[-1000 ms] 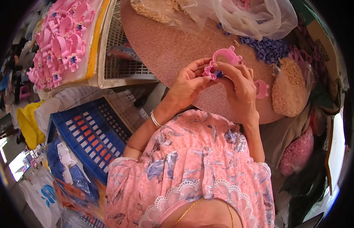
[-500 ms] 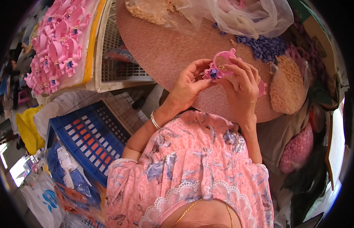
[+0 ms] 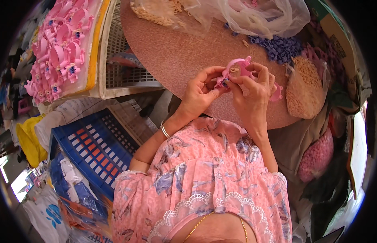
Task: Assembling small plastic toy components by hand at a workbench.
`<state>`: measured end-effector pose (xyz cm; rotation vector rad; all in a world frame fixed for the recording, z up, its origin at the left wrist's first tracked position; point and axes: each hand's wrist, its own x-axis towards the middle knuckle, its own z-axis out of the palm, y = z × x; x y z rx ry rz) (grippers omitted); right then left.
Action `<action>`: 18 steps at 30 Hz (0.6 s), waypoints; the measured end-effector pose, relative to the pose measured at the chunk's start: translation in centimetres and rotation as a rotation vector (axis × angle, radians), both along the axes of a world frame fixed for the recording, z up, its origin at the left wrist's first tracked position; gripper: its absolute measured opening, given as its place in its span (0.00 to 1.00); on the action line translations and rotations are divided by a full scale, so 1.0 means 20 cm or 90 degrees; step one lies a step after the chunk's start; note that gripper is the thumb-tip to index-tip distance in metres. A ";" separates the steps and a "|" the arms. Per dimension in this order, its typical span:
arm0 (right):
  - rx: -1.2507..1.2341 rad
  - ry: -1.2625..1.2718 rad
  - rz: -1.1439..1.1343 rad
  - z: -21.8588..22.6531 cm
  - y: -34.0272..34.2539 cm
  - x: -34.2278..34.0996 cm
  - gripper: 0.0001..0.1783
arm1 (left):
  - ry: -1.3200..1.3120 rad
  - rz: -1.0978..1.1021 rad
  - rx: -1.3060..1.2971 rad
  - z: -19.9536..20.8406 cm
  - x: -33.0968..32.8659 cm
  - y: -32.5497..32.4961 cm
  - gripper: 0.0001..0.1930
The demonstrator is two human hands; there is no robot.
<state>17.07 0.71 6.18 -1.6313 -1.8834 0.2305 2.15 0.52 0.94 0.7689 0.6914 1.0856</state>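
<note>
Over the near edge of the round table, my left hand (image 3: 199, 90) is closed on a pink curved plastic piece (image 3: 236, 62), its band arching up and away from me. A small dark blue part (image 3: 225, 82) sits at the piece's lower end. The right thumb and forefinger pinch there, so my right hand (image 3: 254, 87) grips the same piece from the other side. A small beige part (image 3: 234, 70) shows inside the curve; whether it lies on the table or is held, I cannot tell. Another pink piece (image 3: 276, 93) shows beside my right hand, partly hidden by it.
On the round table (image 3: 172, 52) lie a heap of blue parts (image 3: 280, 49), a bag of beige parts (image 3: 305, 91) and a crumpled clear bag (image 3: 269, 20). Pink assembled pieces (image 3: 58, 52) cover a tray at the left. A blue basket (image 3: 91, 141) stands below it.
The right fingers have come down from the band to the blue part. The pink piece has tilted and shifted slightly toward me; my left hand still holds it.
</note>
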 end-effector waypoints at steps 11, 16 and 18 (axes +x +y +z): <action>0.104 0.135 -0.042 -0.10 0.01 0.01 0.15 | -0.167 0.076 -0.130 -0.01 0.00 0.01 0.23; -0.258 0.710 -0.036 -0.15 0.02 0.03 0.18 | -0.141 0.023 -0.139 0.00 -0.02 0.00 0.24; -0.327 0.856 -0.036 -0.18 0.03 0.02 0.17 | 0.039 0.088 -0.059 0.02 -0.01 -0.02 0.25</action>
